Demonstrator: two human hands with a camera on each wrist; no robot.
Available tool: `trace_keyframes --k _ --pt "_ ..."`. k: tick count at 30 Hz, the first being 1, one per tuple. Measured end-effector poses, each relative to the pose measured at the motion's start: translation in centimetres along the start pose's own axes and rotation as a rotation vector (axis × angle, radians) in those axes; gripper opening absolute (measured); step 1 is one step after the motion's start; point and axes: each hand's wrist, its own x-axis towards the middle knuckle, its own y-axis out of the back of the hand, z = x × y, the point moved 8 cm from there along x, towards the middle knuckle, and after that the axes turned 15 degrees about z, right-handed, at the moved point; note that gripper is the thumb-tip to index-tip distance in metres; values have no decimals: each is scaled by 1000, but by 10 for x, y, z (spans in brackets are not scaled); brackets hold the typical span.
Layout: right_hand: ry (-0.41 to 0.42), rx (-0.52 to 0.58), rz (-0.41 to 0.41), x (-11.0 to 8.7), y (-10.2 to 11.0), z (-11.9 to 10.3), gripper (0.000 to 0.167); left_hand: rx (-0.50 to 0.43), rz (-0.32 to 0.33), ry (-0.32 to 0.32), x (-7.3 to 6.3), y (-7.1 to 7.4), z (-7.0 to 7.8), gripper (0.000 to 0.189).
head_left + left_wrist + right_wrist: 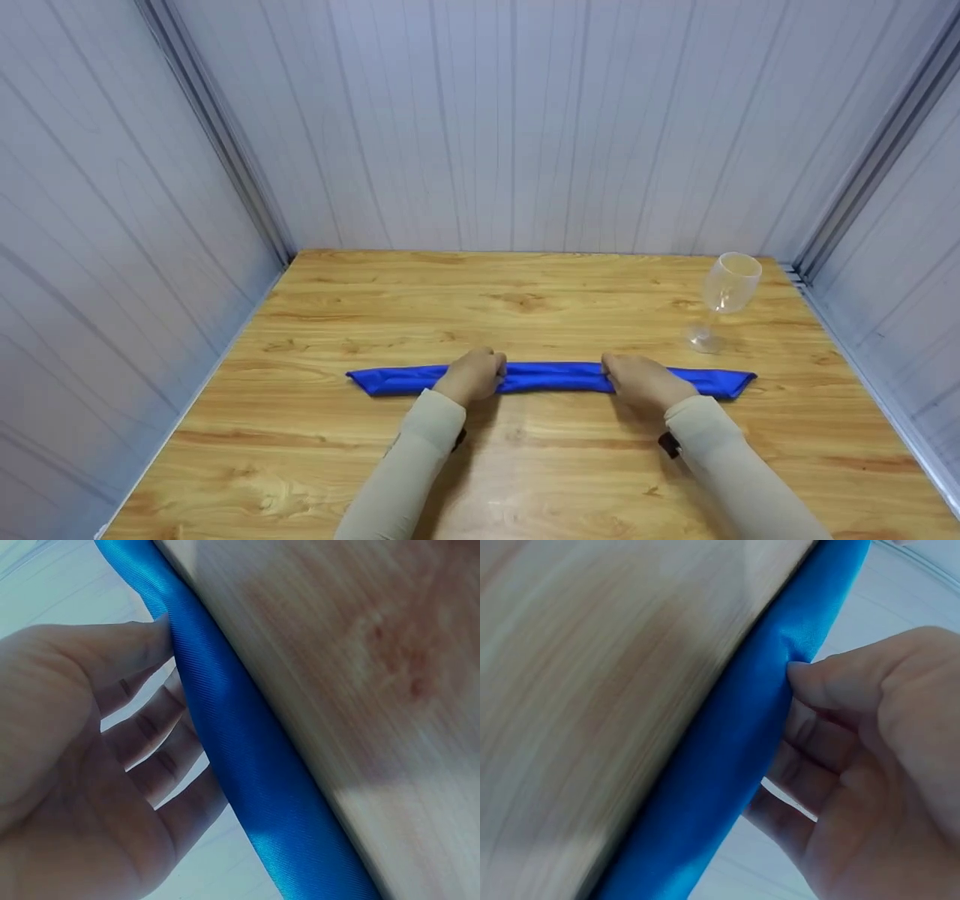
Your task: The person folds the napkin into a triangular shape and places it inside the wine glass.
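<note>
A shiny blue cloth (555, 377), folded into a long narrow strip with slanted ends, lies across the wooden table in the head view. My left hand (474, 375) pinches it left of its middle. To the right of the middle, my right hand (645, 381) pinches the same strip. In the left wrist view the thumb presses the blue cloth (240, 742) and the other fingers go behind it. The right wrist view shows the thumb denting the near face of the cloth (727, 742), fingers behind.
A clear stemmed wine glass (731, 283) stands upright at the table's back right, beyond the strip's right end. Whitish panel walls (510, 127) enclose the wooden table (517, 465) at the back and both sides.
</note>
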Motion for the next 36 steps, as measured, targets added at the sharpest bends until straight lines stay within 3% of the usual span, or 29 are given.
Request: trace_keyframes --k 5,12,20,24,30,36 --pt "-26 19 -4 3 -1 5 5 -12 10 8 0 2 0 7" --pt "67 -54 124 8 4 1 4 1 24 -10 1 2 1 6" --pt "32 -46 185 10 5 5 2 -13 59 -29 1 4 1 7" --pt "55 -85 214 7 6 2 7 -26 80 -51 0 6 2 6" --pt "110 -146 212 0 8 -11 9 -25 92 -70 -2 6 2 5" --pt "67 -110 149 -4 8 -12 14 -86 98 -73 -6 8 1 5"
